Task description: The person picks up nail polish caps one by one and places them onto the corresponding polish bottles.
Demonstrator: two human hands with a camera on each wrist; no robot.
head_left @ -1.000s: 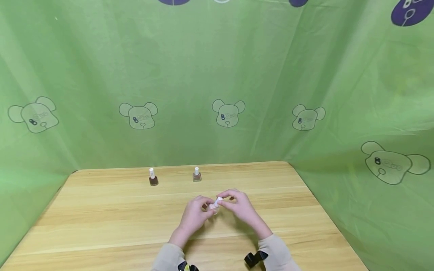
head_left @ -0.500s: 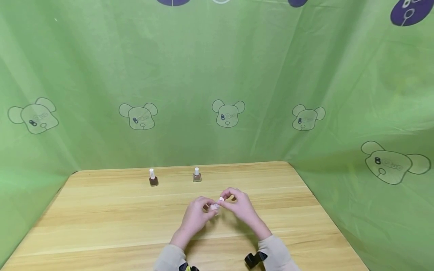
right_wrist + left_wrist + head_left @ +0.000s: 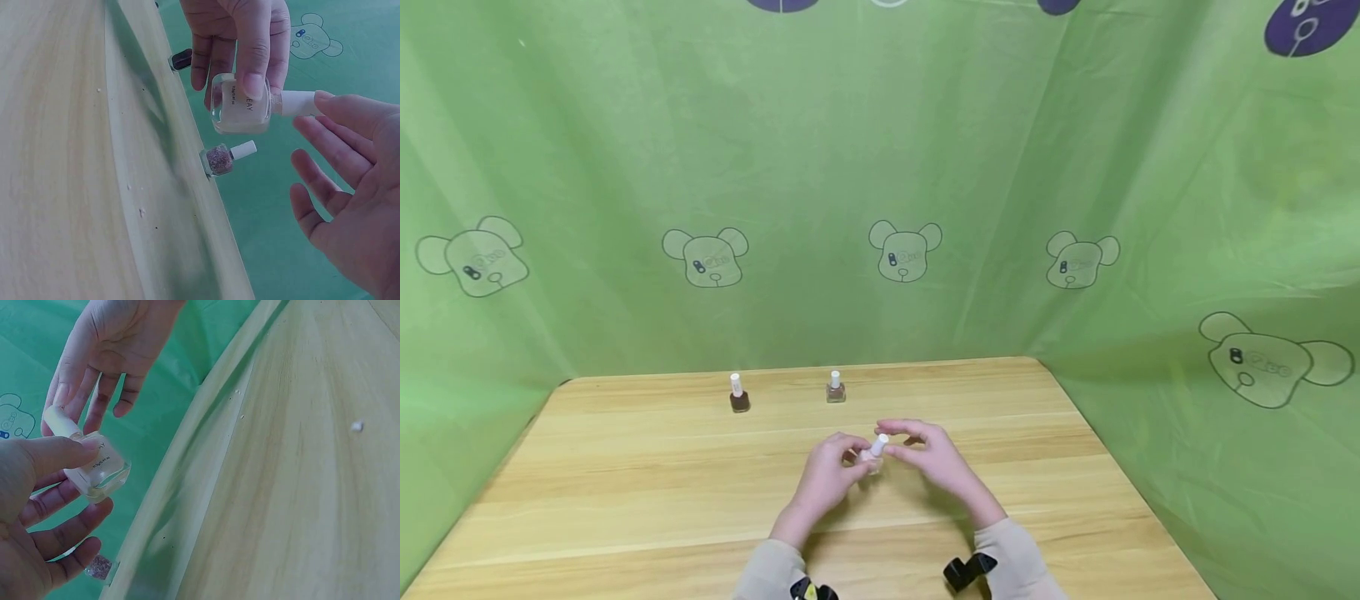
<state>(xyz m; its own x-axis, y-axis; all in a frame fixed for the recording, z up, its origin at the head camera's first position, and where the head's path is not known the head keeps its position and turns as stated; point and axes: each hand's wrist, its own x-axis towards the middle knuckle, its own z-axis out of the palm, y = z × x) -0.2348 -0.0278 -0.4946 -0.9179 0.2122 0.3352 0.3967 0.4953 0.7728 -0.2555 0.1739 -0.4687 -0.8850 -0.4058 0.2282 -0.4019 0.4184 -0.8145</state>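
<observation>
A clear nail polish bottle (image 3: 240,112) with pale contents and a white cap (image 3: 297,103) is held above the table, tilted in the head view. My left hand (image 3: 831,475) grips its glass body between thumb and fingers, the thumb over the printed label. At the cap, my right hand (image 3: 932,458) has its thumb against the white end and its index finger on the other side, in a light pinch. The other right fingers (image 3: 312,219) are spread loosely away from the bottle. The cap sits on the bottle's neck.
Two more nail polish bottles stand near the table's back edge: a dark one (image 3: 740,400) at the left and a brownish glittery one (image 3: 836,390) nearer the middle. Behind the wooden table (image 3: 625,500) hangs a green curtain (image 3: 812,167). A small white bit (image 3: 357,426) lies on the tabletop.
My right fingers have shifted round the cap: half a second ago they covered most of it, and now more of it shows. The left hand and bottle have moved slightly left.
</observation>
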